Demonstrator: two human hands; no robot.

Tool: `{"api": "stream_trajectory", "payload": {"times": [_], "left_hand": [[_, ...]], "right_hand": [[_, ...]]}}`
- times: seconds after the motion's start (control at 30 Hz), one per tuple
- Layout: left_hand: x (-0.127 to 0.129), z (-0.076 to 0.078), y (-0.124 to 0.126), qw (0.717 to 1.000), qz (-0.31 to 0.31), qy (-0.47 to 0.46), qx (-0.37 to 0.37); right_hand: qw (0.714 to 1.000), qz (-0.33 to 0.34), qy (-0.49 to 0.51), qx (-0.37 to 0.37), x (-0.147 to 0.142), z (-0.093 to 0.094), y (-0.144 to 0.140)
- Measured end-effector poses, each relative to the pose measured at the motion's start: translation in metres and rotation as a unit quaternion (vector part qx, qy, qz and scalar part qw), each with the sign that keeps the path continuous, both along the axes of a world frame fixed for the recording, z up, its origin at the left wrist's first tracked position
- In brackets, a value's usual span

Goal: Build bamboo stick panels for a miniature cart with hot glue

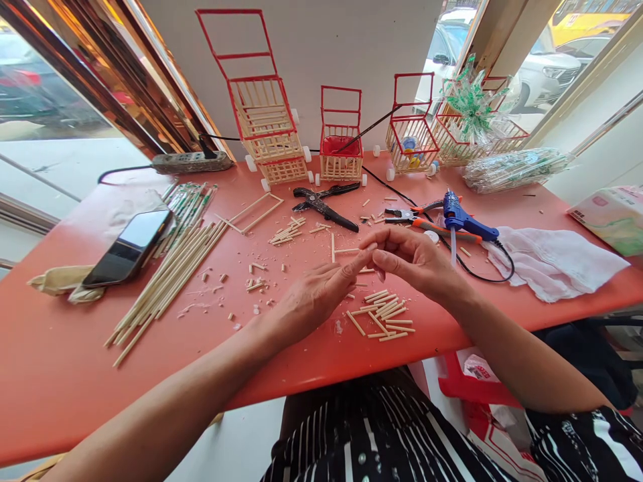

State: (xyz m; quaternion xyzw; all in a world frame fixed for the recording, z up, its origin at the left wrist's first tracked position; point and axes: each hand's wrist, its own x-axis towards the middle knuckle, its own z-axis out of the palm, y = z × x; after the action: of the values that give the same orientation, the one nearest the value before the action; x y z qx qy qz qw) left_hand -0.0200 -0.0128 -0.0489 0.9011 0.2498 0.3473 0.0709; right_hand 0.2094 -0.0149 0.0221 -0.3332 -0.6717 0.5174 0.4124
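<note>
My left hand (pixel 314 294) and my right hand (pixel 409 258) meet fingertip to fingertip above the orange table (pixel 60 375), just behind the heap of cut wooden sticks (pixel 384 314). My left hand lies palm down with its fingers stretched toward the right one, loosely extended; whether it pinches anything I cannot tell. My right hand is curled, thumb and fingers drawn together at the tips as if on something very small, but what lies between them is too small to make out.

Taking that heap of cut sticks as my mark: a thin L-shaped stick joint (pixel 341 251) lies just behind it, past my fingertips. Farther behind sit black pliers (pixel 325 204), and beyond those a row of small stick-built carts with red frames (pixel 341 144). Behind and to the right lies a blue glue gun (pixel 465 219) with orange-handled pliers (pixel 416 214) beside it, then a white cloth (pixel 552 261). Well to the left lie a bundle of long sticks (pixel 168 284) and a phone (pixel 129 246).
</note>
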Motion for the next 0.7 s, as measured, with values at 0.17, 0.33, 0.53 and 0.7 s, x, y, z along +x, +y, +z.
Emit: {"api": "stream_trajectory", "payload": {"times": [0.17,0.33,0.53,0.7], "left_hand": [[0.0017,-0.0021,0.0013,1.0,0.0,0.0,0.027],[0.0027,-0.0014,-0.0003,1.0,0.003,0.007,0.025],[0.0015,-0.0008,-0.0018,1.0,0.008,0.02,0.014],[-0.0012,0.002,-0.0044,0.997,0.023,0.064,0.039]], "right_hand": [[1.0,-0.002,-0.004,-0.013,-0.0004,-0.0025,-0.0005],[1.0,-0.003,0.004,-0.017,-0.001,-0.003,-0.0004],[1.0,-0.009,-0.001,-0.02,-0.0007,-0.0022,-0.0009],[1.0,-0.004,-0.005,-0.026,-0.0026,0.0001,-0.0015]]}}
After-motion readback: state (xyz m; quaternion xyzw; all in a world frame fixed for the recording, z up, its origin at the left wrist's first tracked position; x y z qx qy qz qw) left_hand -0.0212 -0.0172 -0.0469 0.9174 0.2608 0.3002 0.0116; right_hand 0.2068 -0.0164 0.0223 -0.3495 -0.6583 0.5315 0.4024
